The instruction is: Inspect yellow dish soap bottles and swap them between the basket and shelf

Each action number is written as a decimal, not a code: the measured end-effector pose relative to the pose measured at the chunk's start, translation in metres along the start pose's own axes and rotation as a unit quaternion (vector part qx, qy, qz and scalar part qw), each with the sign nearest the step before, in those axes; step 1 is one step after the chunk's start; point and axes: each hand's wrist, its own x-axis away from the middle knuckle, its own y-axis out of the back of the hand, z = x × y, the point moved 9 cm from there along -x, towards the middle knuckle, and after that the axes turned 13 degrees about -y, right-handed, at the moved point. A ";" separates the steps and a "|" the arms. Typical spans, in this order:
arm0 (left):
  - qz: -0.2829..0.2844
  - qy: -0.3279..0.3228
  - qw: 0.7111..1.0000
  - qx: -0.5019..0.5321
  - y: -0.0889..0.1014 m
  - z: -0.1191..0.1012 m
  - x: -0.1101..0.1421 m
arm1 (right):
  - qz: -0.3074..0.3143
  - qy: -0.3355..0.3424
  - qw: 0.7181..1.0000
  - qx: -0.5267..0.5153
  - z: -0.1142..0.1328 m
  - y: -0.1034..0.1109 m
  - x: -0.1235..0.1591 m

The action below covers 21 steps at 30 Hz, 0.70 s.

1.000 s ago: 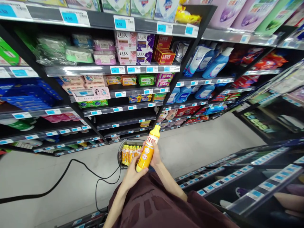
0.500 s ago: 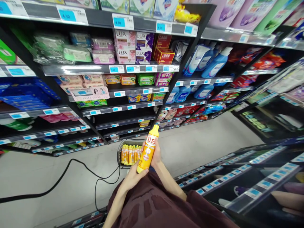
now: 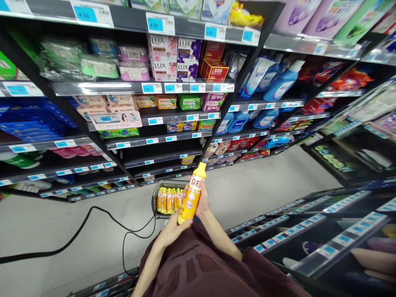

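Note:
I hold a yellow-orange bottle [image 3: 191, 196] with a yellow cap and red label, tilted with its cap up and to the right, in front of my chest. My right hand [image 3: 203, 199] wraps round its upper half from the right side. My left hand [image 3: 172, 232] cups the bottle's base from below, fingers curled against it. Just behind the bottle, on the floor, stands a dark wire basket [image 3: 168, 186] with several of the same yellow bottles [image 3: 168, 200] upright in it.
Black shelves with soap boxes [image 3: 173, 60], wipes and blue detergent bottles [image 3: 276, 82] line the aisle ahead. Another low shelf unit [image 3: 309, 231] with blue price tags runs along my right. A black cable [image 3: 93, 225] trails over the grey floor at left.
The bottle and both hands have stayed almost still; the view has shifted only slightly.

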 end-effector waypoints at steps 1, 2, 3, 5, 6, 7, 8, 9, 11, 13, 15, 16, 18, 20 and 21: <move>-0.004 -0.001 1.000 -0.002 0.001 0.000 0.000 | 0.001 -0.001 1.000 -0.001 0.000 0.000 0.000; -0.007 -0.002 1.000 -0.004 0.002 0.000 0.000 | 0.003 -0.002 1.000 -0.002 -0.001 0.000 0.000; -0.009 -0.001 1.000 -0.006 0.002 0.000 0.000 | 0.004 -0.003 1.000 -0.003 -0.001 -0.001 0.000; -0.010 0.001 1.000 -0.006 0.002 0.000 0.000 | 0.007 -0.002 1.000 -0.003 0.000 -0.002 0.000; -0.009 0.000 1.000 -0.004 0.002 -0.001 0.000 | 0.007 0.000 1.000 -0.002 0.000 -0.003 0.001; -0.007 -0.001 1.000 -0.001 0.002 -0.001 0.000 | 0.008 0.003 1.000 -0.001 0.001 -0.003 0.001; -0.005 -0.001 1.000 0.002 0.001 -0.002 0.000 | 0.008 0.007 1.000 0.001 0.002 -0.003 0.002; -0.003 0.000 1.000 0.005 0.000 -0.002 0.000 | 0.008 0.009 1.000 0.002 0.003 -0.003 0.002; 0.000 0.009 1.000 0.008 -0.001 -0.001 0.001 | 0.005 0.009 1.000 0.003 0.003 -0.002 0.003; 0.001 0.021 1.000 0.008 -0.001 0.002 0.002 | -0.001 0.007 1.000 0.006 0.002 -0.001 0.002; 0.002 0.026 1.000 0.012 -0.001 0.003 0.003 | -0.004 0.009 1.000 0.010 0.002 0.000 0.002; 0.003 0.025 1.000 0.016 -0.002 0.003 0.003 | -0.004 0.011 1.000 0.012 0.002 0.000 0.002; 0.004 0.020 0.999 0.024 -0.002 0.003 0.003 | -0.003 0.012 1.000 0.013 0.002 -0.001 0.002; 0.002 0.012 0.999 0.029 -0.003 0.002 0.002 | -0.004 0.010 1.000 0.015 0.001 -0.001 0.002; 0.003 0.009 0.999 0.031 -0.003 0.002 0.002 | -0.005 0.009 1.000 0.016 0.001 -0.001 0.002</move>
